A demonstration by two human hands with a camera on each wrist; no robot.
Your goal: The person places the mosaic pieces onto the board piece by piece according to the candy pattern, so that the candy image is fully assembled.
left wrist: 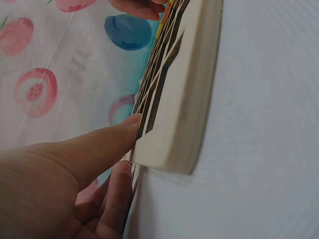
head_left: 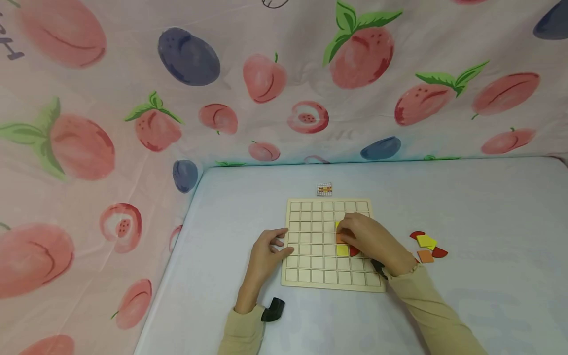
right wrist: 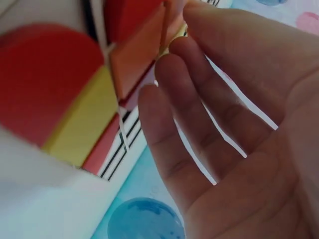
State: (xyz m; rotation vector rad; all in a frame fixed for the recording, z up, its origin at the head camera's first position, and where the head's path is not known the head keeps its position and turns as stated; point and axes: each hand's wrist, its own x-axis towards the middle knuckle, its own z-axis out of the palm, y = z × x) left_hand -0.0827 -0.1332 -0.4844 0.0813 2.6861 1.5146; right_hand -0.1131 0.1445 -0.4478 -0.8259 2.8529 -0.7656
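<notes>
Nearest, at the bottom edge of the head view, two beige sleeves (head_left: 435,305) enter, one left of centre, one lower right; a black wrist-worn device (head_left: 272,310) sits beside the left cuff. Left hand (head_left: 266,249), just left of frame centre: thumb and index spread apart, tips at the left edge of the wooden grid board (head_left: 310,266), fingers loosely bent and not closed round anything. Right hand (head_left: 372,241), right of centre, over the board's right half: thumb and index bent at an orange square tile (head_left: 339,238); cannot tell whether they pinch it. Right-wrist view shows the other fingers extended side by side, tips close to the tiles. Board lies flat, below centre of the head view. On it, just below the orange tile, a yellow square tile (head_left: 342,250) with a red curved tile (head_left: 354,251) at its right, partly hidden by the hand; further up, a second yellow tile (head_left: 338,224), mostly covered. At right of frame, off the board, a loose cluster: orange square (head_left: 425,256), yellow pieces (head_left: 427,241), red rounded pieces (head_left: 440,252). Past the board's upper edge, a small pattern card (head_left: 324,190) on the white table (head_left: 497,217). Farthest, filling the top and left, fruit-print cloth (head_left: 306,74).
</notes>
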